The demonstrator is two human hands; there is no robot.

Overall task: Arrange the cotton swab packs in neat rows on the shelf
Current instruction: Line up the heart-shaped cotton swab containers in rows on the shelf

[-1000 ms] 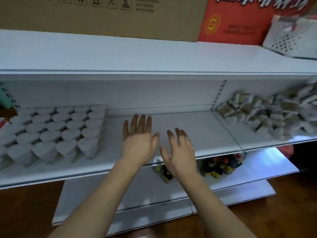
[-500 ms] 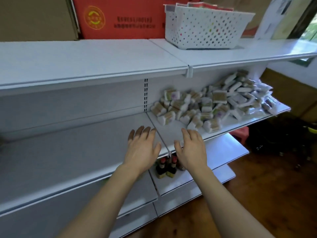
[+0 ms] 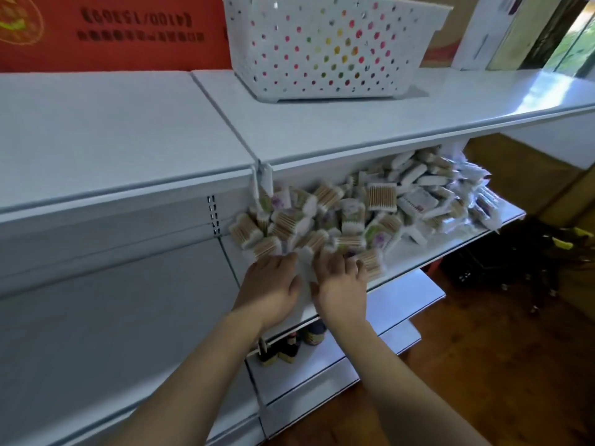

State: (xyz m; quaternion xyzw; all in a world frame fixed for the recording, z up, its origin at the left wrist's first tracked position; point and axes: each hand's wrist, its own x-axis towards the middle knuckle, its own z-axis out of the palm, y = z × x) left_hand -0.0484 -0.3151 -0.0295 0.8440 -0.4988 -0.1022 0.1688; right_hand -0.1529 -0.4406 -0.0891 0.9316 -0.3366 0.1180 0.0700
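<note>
Seen from a head camera looking down at white shop shelving, nearer than half a second ago and swung further right.

Far left: a bare white shelf bay (image 3: 112, 317), now filling less of the view than before. Above it, a red carton (image 3: 112, 27) with blurred print on the top shelf.

Centre, top shelf: a white perforated basket (image 3: 322, 49), larger in view than earlier.

Centre, middle shelf (image 3: 428, 249): a loose, jumbled heap of cotton swab packs (image 3: 354, 214), clear wrappers showing wooden sticks and white tips, spread from the upright divider rightwards to the shelf's far end. No rows formed yet.

Left hand (image 3: 270, 284): previously hovering over the shelf's front edge, now reached forward to the near left edge of the heap, palm down, fingers extended, fingertips at the nearest packs. Grasping nothing visibly.

Right hand (image 3: 341, 284): just beside the left, likewise moved forward from the shelf edge, fingers slightly bent and spread over the front packs. Cannot tell whether any pack is gripped; fingertips blurred.

Below the hands, on the lower shelf: small dark bottles (image 3: 283, 346), partly hidden by the left wrist.

Right: brown wooden floor (image 3: 483, 349) and dark clutter against the wall.
</note>
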